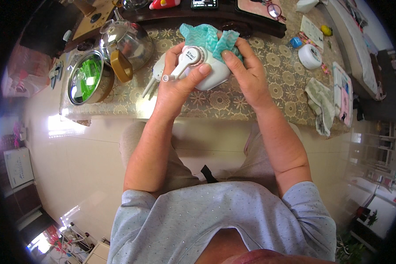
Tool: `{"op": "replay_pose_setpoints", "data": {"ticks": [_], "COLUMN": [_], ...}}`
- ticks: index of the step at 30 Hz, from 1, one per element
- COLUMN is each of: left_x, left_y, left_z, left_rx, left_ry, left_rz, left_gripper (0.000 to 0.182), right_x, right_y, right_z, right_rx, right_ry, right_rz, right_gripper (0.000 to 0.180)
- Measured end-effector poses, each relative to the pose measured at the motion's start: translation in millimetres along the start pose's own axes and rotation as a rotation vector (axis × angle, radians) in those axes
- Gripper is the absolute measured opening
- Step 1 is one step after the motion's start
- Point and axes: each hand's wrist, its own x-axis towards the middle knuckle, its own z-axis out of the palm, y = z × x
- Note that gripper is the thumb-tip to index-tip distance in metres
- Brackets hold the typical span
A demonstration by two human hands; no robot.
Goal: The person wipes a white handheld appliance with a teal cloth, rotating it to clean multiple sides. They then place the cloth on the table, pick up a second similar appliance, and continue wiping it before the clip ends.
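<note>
Over the near part of the table, my left hand [181, 74] grips a white plastic appliance [213, 74], its thumb on the front. A ridged round knob [196, 56] with a short white arm [180, 70] sticks out from its left side and bears writing. My right hand [247, 66] pinches a turquoise wavy-patterned cloth [226, 44] against the appliance's right side. More of the same cloth bunches behind the top. Left of my left hand, another white plastic part [157, 71] with a thin leg is partly hidden; whether it joins the appliance I cannot tell.
A glass teapot [130, 43] with a tan handle [122, 66] and a metal pot [102, 82] holding green packets stand at the left. To the right are a white round jar [309, 56], a crumpled cloth [320, 104] and glasses [274, 11]. A patterned tablecloth [219, 100] covers the table.
</note>
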Motion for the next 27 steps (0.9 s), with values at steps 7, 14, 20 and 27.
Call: {"op": "replay_pose_setpoints", "data": {"ticks": [7, 14, 20, 27], "left_x": [-1, 4, 5, 2], "left_y": [-3, -15, -18, -16], "left_z": [7, 9, 9, 12], "left_rx": [0.005, -0.420, -0.673, -0.730], "left_ry": [0.019, 0.143, 0.075, -0.015], "left_rz": [0.111, -0.050, -0.070, -0.115], "left_gripper": [0.091, 0.081, 0.056, 0.066], "right_x": [0, -12, -16, -13], "right_y": [-1, 7, 19, 18], "right_z": [1, 19, 23, 18], "right_rx": [0.108, 0.174, -0.020, -0.007], "right_ry": [0.110, 0.201, 0.153, 0.213], "right_rz": [0.033, -0.123, -0.289, -0.190], "right_gripper": [0.026, 0.026, 0.030, 0.034]}}
